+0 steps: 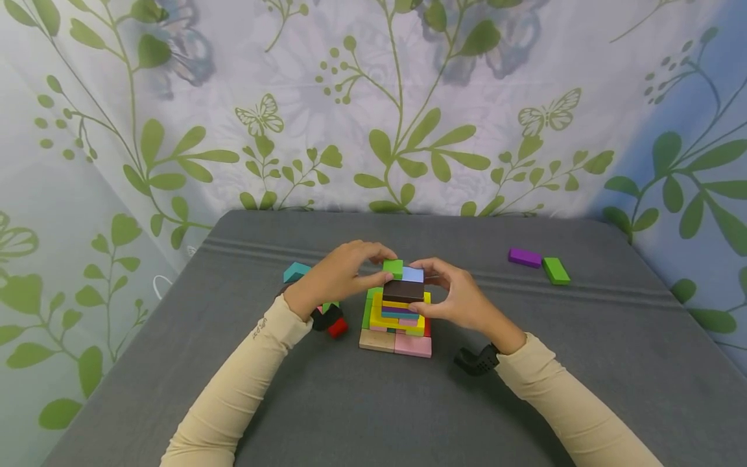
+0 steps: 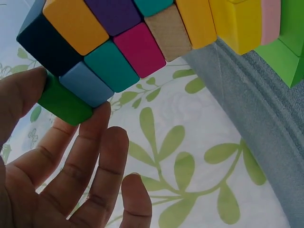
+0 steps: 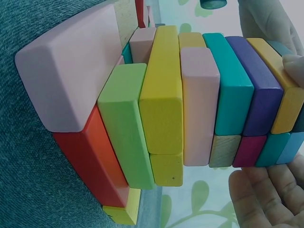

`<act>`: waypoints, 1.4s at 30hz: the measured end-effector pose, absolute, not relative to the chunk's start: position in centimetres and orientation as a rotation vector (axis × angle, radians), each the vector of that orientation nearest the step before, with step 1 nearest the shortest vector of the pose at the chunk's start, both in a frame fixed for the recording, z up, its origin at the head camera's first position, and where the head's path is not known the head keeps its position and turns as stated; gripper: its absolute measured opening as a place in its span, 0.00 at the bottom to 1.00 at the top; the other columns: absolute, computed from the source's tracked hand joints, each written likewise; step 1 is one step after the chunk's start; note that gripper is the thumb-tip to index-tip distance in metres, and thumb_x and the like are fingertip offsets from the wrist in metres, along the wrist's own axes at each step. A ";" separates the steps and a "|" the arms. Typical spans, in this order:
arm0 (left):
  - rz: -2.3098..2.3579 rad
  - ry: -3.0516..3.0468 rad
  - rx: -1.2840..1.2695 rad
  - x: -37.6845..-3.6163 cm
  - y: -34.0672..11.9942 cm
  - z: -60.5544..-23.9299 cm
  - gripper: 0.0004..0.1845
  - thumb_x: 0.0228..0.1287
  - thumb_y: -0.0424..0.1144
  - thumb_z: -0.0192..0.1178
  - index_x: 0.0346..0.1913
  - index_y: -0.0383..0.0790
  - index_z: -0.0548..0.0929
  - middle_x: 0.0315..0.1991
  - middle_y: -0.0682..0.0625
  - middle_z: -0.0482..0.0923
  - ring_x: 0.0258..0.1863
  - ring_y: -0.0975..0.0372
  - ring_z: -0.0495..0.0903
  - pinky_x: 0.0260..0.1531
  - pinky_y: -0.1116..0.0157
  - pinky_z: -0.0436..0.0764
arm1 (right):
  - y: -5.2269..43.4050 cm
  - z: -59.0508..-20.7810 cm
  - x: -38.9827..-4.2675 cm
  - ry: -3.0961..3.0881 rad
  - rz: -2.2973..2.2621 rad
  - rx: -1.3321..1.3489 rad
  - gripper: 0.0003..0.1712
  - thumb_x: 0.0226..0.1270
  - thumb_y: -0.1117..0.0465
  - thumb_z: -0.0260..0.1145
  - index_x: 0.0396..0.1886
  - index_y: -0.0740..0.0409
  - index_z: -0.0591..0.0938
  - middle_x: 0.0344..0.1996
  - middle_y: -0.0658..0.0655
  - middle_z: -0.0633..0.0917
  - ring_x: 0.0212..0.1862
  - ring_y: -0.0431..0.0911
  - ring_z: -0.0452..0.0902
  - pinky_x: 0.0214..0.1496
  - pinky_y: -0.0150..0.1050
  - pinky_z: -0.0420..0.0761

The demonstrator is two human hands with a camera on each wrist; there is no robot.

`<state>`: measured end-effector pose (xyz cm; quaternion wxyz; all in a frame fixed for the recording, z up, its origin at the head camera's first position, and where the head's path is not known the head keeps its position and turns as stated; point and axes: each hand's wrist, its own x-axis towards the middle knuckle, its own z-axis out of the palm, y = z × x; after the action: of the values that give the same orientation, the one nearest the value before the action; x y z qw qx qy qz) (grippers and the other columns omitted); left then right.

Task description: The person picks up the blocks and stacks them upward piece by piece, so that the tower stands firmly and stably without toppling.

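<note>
A tower of coloured wooden blocks [image 1: 403,324] stands on the grey table, with the layers getting narrower upward. At its top lie a dark brown block [image 1: 403,291], a light blue block [image 1: 414,274] and a small green block [image 1: 393,268]. My left hand [image 1: 347,269] pinches the green block between thumb and fingers; in the left wrist view the green block [image 2: 64,99] sits against the light blue one [image 2: 88,84]. From the right, my right hand [image 1: 458,292] holds the tower's upper layers, its thumb [image 3: 293,70] by the orange block [image 3: 275,71] and the fingers on the far side.
Near my left wrist lie a teal block [image 1: 296,271] and a red block [image 1: 338,327], partly behind the black wrist strap. A purple block [image 1: 524,257] and another green block [image 1: 556,271] lie far right. Patterned cloth [image 1: 403,104] hangs behind the table.
</note>
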<state>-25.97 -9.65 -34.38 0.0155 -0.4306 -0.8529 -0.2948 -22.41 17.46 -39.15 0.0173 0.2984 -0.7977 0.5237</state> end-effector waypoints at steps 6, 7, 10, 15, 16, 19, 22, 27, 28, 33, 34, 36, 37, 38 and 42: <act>-0.983 -2.638 -1.369 -26.2 -9.7 -34.5 0.19 0.77 0.40 0.68 0.64 0.36 0.85 0.58 0.45 0.86 0.56 0.48 0.83 0.62 0.49 0.80 | 17.5 -39.1 -22.4 -2.483 1.646 0.912 0.33 0.60 0.72 0.80 0.65 0.70 0.79 0.56 0.66 0.85 0.59 0.61 0.84 0.68 0.69 0.76; -1.009 -2.640 -1.373 -26.3 -9.7 -34.5 0.19 0.78 0.40 0.68 0.65 0.35 0.84 0.59 0.44 0.86 0.57 0.48 0.83 0.62 0.48 0.80 | 17.5 -39.1 -22.4 -2.485 1.646 0.910 0.33 0.60 0.72 0.80 0.65 0.70 0.79 0.57 0.66 0.85 0.59 0.61 0.84 0.68 0.69 0.76; -1.109 -2.633 -1.378 -26.6 -10.0 -34.5 0.20 0.79 0.38 0.66 0.67 0.34 0.83 0.62 0.42 0.85 0.58 0.49 0.83 0.62 0.47 0.80 | 17.5 -39.2 -22.5 -2.488 1.649 0.909 0.33 0.60 0.72 0.80 0.65 0.70 0.79 0.57 0.66 0.85 0.59 0.61 0.83 0.68 0.68 0.76; -1.197 -2.604 -1.369 -26.9 -10.5 -34.6 0.18 0.80 0.35 0.64 0.66 0.33 0.84 0.61 0.43 0.86 0.56 0.52 0.83 0.58 0.48 0.81 | 17.5 -39.2 -22.5 -2.494 1.665 0.908 0.34 0.61 0.72 0.80 0.66 0.70 0.79 0.58 0.66 0.84 0.60 0.61 0.83 0.69 0.67 0.76; -1.200 -2.602 -1.371 -27.0 -10.5 -34.7 0.17 0.79 0.35 0.65 0.65 0.33 0.85 0.60 0.44 0.87 0.56 0.53 0.84 0.57 0.49 0.81 | 17.6 -39.2 -22.5 -2.495 1.670 0.908 0.34 0.61 0.72 0.80 0.66 0.70 0.79 0.58 0.66 0.84 0.60 0.61 0.83 0.69 0.67 0.76; -1.190 -2.602 -1.387 -27.3 -10.4 -34.9 0.17 0.78 0.35 0.66 0.64 0.34 0.86 0.59 0.44 0.87 0.55 0.53 0.84 0.56 0.50 0.82 | 17.6 -39.2 -22.5 -2.496 1.678 0.910 0.34 0.61 0.72 0.80 0.66 0.71 0.79 0.58 0.66 0.84 0.60 0.62 0.83 0.69 0.67 0.76; -1.194 -2.600 -1.407 -27.4 -10.2 -34.9 0.17 0.78 0.35 0.66 0.64 0.34 0.86 0.59 0.44 0.88 0.56 0.53 0.84 0.57 0.47 0.82 | 17.6 -39.2 -22.5 -2.496 1.676 0.911 0.34 0.61 0.73 0.80 0.67 0.71 0.78 0.58 0.67 0.84 0.60 0.62 0.83 0.69 0.66 0.76; -1.191 -2.616 -1.414 -27.4 -10.1 -34.6 0.17 0.79 0.35 0.65 0.65 0.34 0.86 0.59 0.44 0.88 0.56 0.52 0.84 0.58 0.45 0.81 | 17.6 -39.2 -22.6 -2.497 1.674 0.913 0.35 0.61 0.72 0.80 0.67 0.71 0.78 0.59 0.67 0.84 0.61 0.62 0.82 0.69 0.66 0.76; -1.190 -2.621 -1.412 -27.3 -10.1 -34.5 0.17 0.79 0.36 0.65 0.65 0.34 0.86 0.59 0.44 0.88 0.56 0.52 0.84 0.58 0.45 0.81 | 17.6 -39.2 -22.6 -2.497 1.675 0.914 0.35 0.61 0.72 0.80 0.67 0.71 0.78 0.59 0.67 0.84 0.61 0.62 0.82 0.69 0.67 0.76; -1.190 -2.633 -1.406 -27.2 -10.1 -34.4 0.17 0.79 0.36 0.65 0.65 0.34 0.85 0.59 0.44 0.88 0.56 0.52 0.85 0.58 0.46 0.81 | 17.6 -39.2 -22.6 -2.492 1.681 0.920 0.35 0.61 0.73 0.80 0.67 0.71 0.78 0.59 0.67 0.84 0.61 0.62 0.82 0.69 0.67 0.75; -1.190 -2.634 -1.405 -27.2 -10.1 -34.4 0.17 0.79 0.36 0.65 0.65 0.34 0.85 0.59 0.44 0.88 0.56 0.53 0.85 0.58 0.46 0.81 | 17.6 -39.2 -22.6 -2.490 1.681 0.922 0.35 0.61 0.73 0.80 0.67 0.71 0.78 0.59 0.67 0.84 0.61 0.62 0.82 0.69 0.66 0.76; -1.186 -2.635 -1.400 -27.2 -10.1 -34.5 0.17 0.79 0.36 0.65 0.65 0.34 0.85 0.58 0.44 0.88 0.56 0.53 0.85 0.58 0.46 0.81 | 17.6 -39.2 -22.6 -2.489 1.679 0.924 0.35 0.61 0.73 0.80 0.67 0.71 0.78 0.59 0.67 0.84 0.61 0.62 0.82 0.69 0.66 0.76; -1.184 -2.635 -1.397 -27.2 -10.1 -34.5 0.17 0.79 0.36 0.65 0.65 0.34 0.85 0.58 0.44 0.88 0.56 0.53 0.85 0.58 0.47 0.81 | 17.6 -39.2 -22.6 -2.489 1.677 0.925 0.35 0.61 0.73 0.80 0.67 0.71 0.78 0.59 0.67 0.84 0.61 0.62 0.82 0.69 0.66 0.76; -1.182 -2.635 -1.395 -27.1 -10.1 -34.5 0.17 0.79 0.36 0.65 0.65 0.34 0.85 0.58 0.44 0.88 0.56 0.53 0.85 0.58 0.47 0.81 | 17.6 -39.2 -22.6 -2.488 1.676 0.926 0.35 0.61 0.73 0.80 0.67 0.71 0.78 0.59 0.67 0.84 0.61 0.62 0.82 0.69 0.66 0.76; -1.191 -2.620 -1.393 -27.0 -10.2 -34.4 0.19 0.79 0.36 0.65 0.66 0.34 0.84 0.60 0.43 0.87 0.56 0.53 0.85 0.58 0.45 0.82 | 17.6 -39.3 -22.6 -2.486 1.678 0.924 0.35 0.61 0.73 0.80 0.67 0.71 0.78 0.59 0.67 0.84 0.61 0.62 0.82 0.69 0.65 0.76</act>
<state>-27.00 -10.19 -34.44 -0.0280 -0.4355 -0.8191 -0.3724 -22.60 17.63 -39.29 0.0015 0.2944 -0.7922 0.5346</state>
